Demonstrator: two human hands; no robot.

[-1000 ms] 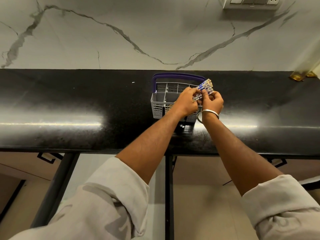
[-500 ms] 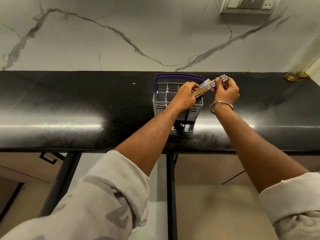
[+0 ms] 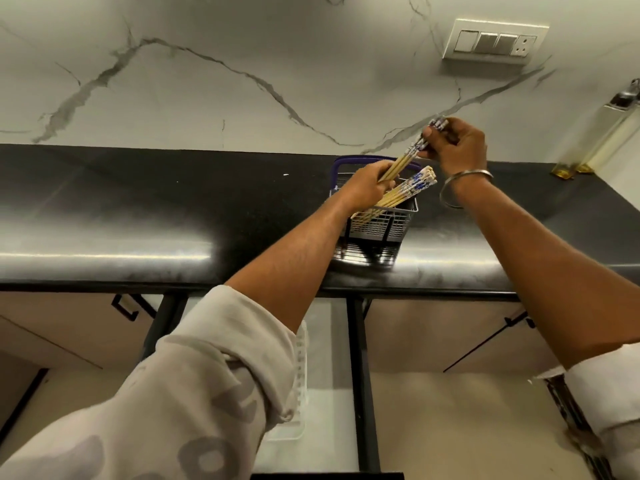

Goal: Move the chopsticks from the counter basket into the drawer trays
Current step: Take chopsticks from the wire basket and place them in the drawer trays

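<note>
Chopsticks (image 3: 414, 152), thin stiff light sticks w/ slick patterned tops, held over the basket (image 3: 381, 223) near desk's back edge: left hand (image 3: 367, 185) closed round plain shafts, right hand (image 3: 453, 147) pinching tops; best gripped mid-shaft, bunched.

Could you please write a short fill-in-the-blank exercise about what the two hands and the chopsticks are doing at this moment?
1. Both hands hold one bundle of chopsticks: the right hand pinches its patterned end and the left hand its ____ end.
2. More chopsticks lean inside the grey ____ with the purple handle.
3. That container stands on the ____ counter.
4. A metal bangle circles the ____ wrist.

Missing words: plain; basket; black; right
</note>
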